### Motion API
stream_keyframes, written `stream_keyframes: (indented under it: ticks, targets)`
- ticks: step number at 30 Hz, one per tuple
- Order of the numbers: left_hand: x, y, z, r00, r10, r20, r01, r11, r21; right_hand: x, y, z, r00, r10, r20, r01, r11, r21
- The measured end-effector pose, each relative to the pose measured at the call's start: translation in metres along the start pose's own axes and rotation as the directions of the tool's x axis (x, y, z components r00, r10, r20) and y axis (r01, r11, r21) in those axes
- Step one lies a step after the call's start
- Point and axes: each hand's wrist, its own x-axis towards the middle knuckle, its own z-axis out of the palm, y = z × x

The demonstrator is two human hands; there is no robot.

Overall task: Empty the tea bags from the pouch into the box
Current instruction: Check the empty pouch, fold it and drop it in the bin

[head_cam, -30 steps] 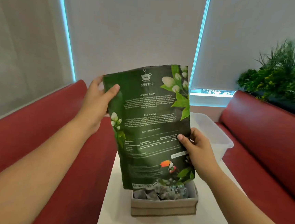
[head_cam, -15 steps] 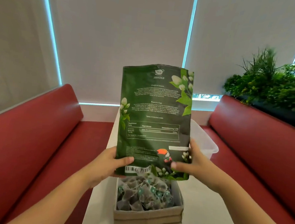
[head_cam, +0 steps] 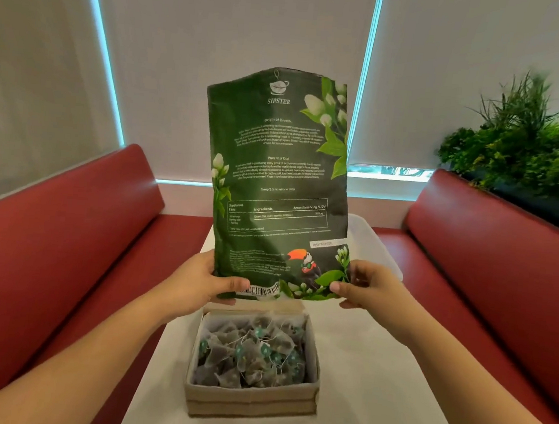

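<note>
A dark green tea pouch (head_cam: 280, 185) with white flowers and a toucan print is held upright in the air above the box. My left hand (head_cam: 204, 281) grips its lower left corner and my right hand (head_cam: 363, 286) pinches its lower right corner. Below them, a beige fabric-lined box (head_cam: 251, 403) stands on the white table (head_cam: 374, 389). Inside the box lies a heap of several grey pyramid tea bags (head_cam: 251, 358) with teal tags and white strings. The pouch's lower edge hangs just above the box's far rim.
A clear plastic container (head_cam: 373, 243) stands on the table behind the pouch, mostly hidden. Red bench seats (head_cam: 65, 244) flank the table on both sides. A green plant (head_cam: 527, 145) sits behind the right bench. Window blinds fill the back.
My left hand dropped from the pouch's top corner to its lower left corner. The pouch lifted off the box and now stands higher, so the heap of tea bags shows fully.
</note>
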Motion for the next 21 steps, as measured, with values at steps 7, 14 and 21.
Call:
stream_keyframes:
  ticks: [7, 14, 21]
  targets:
    - [0.009, -0.004, 0.007, 0.996, 0.019, -0.086, -0.013, 0.998, 0.064, 0.009, 0.018, -0.010, 0.993, 0.015, -0.114, -0.009, 0.998, 0.056]
    - [0.007, 0.019, 0.008, 0.999, -0.026, 0.024, 0.025, 0.998, 0.056, 0.001, 0.016, -0.032, 0.998, 0.061, -0.023, -0.058, 0.989, 0.138]
    - [0.002, 0.054, 0.025, 0.996, 0.025, -0.082, -0.038, 0.986, -0.161, -0.015, 0.019, -0.048, 0.984, 0.054, 0.167, -0.072, 0.992, 0.103]
